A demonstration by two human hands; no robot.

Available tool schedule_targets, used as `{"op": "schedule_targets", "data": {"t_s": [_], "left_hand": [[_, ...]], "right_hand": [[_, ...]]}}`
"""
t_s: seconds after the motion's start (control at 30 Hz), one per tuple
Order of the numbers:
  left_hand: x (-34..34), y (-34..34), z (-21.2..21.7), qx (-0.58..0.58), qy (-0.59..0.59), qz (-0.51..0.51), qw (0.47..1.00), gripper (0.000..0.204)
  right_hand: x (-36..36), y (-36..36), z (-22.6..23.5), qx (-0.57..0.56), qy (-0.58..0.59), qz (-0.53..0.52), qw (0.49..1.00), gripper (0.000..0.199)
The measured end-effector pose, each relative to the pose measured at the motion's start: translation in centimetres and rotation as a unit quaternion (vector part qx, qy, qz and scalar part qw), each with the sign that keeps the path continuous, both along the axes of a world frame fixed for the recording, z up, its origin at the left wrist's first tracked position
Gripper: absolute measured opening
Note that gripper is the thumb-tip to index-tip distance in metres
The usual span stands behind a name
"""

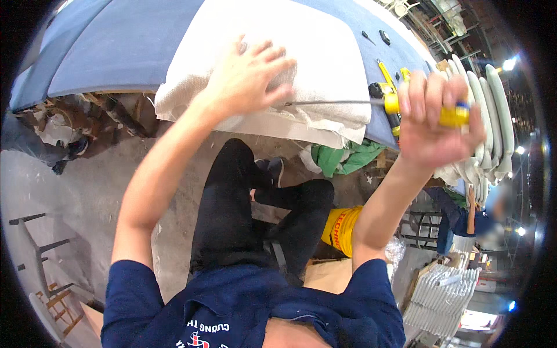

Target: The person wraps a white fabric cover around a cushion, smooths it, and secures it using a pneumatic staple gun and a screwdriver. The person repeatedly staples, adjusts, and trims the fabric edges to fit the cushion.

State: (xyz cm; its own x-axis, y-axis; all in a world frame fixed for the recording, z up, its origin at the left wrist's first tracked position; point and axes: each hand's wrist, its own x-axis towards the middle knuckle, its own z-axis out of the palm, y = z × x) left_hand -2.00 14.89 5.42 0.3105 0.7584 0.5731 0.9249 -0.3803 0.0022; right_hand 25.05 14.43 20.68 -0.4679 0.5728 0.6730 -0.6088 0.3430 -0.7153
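The cushion (328, 49), with pale woven fabric over it, lies at the near edge of the blue-covered table (119, 43); a strip of this fabric (278, 129) hangs down over the edge. The left hand (252, 75) is open, with its fingers spread and its palm lowered on the cushion. The right hand (438, 116) is closed firmly around the yellow handle of a screwdriver-like tool (336, 102). Its long, thin shaft points leftward across the cushion, and its tip is just beside the left hand; whether the tip touches the fabric, I cannot tell. To the right of the cushion, yellow-and-black hand tools (383, 78) lie near the near edge of the table. Farther from this edge there is a black rounded object (384, 37). A green cloth (342, 158) is below the near edge.
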Motion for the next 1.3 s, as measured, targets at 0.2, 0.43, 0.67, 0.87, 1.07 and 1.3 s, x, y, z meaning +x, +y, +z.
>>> {"op": "schedule_targets", "data": {"t_s": [0.2, 0.43, 0.67, 0.87, 1.07, 1.3], "left_hand": [[2.3, -2.9, -1.8, -0.001, -0.043, 0.038, 0.998, 0.086], [2.2, -3.1, -1.8, -0.006, -0.039, 0.047, 0.998, 0.090], [2.6, -3.0, -1.7, -0.015, -0.052, 0.045, 0.998, 0.088], [2.2, -2.8, -1.8, -0.022, -0.041, 0.054, 0.997, 0.087], [2.1, -2.8, -1.8, -0.028, -0.043, 0.050, 0.997, 0.087], [1.9, -3.0, -1.7, -0.048, -0.028, 0.033, 0.998, 0.093]], "right_hand": [[1.5, -3.5, -1.0, 0.003, 0.087, -0.022, 0.996, 0.040], [1.6, 1.1, -0.1, -0.078, 0.099, -0.101, 0.987, 0.046], [1.8, 3.4, 0.7, -0.103, 0.070, -0.094, 0.988, 0.046], [0.5, 5.0, 0.5, -0.099, 0.056, -0.097, 0.989, 0.047], [-0.8, 4.8, 0.3, -0.068, 0.048, -0.087, 0.993, 0.047], [-2.9, 2.5, -1.5, -0.007, 0.108, -0.101, 0.989, 0.063]]}}
